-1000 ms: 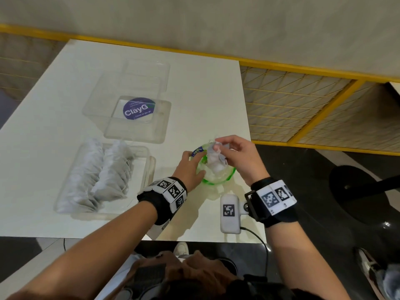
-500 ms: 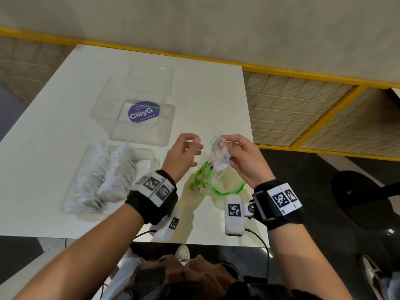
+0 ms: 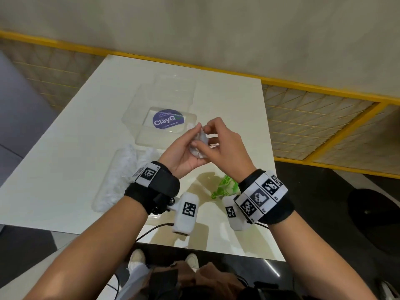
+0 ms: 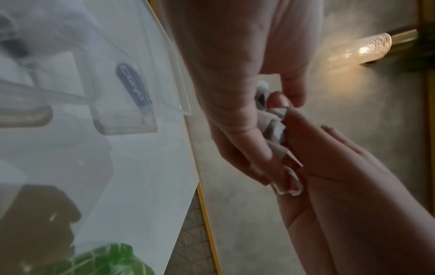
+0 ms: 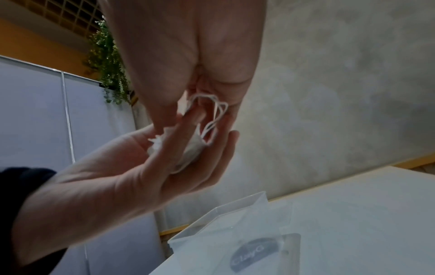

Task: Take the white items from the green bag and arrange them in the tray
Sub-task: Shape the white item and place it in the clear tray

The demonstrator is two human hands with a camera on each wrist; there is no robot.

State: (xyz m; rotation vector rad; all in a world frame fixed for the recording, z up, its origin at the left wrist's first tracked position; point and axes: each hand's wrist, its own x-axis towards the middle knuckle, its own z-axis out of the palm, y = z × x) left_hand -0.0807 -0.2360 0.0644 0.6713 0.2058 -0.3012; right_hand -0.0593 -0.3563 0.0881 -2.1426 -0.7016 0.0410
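Above the table I hold one crumpled white item (image 3: 200, 142) with thin white loops (image 5: 213, 116) between both hands. My left hand (image 3: 193, 138) cradles it from the left, thumb and fingers curled around it. My right hand (image 3: 205, 137) pinches its top and loops from the right. The green bag (image 3: 226, 187) lies slumped on the table below my right wrist, with neither hand on it; it also shows in the left wrist view (image 4: 113, 260). The clear tray (image 3: 97, 204) at the left holds rows of several white items (image 3: 123, 169).
A clear plastic lid or box with a purple ClayG sticker (image 3: 168, 121) stands behind the tray, just under my hands. The white table (image 3: 65, 159) ends close on the right, by a yellow-framed grid panel (image 3: 313, 131). Cables hang from the wrist units at the front edge.
My left hand let go of the green bag and joined the right hand on the white item. Both hands rose up and back over the clear lid; the bag sagged onto the table.
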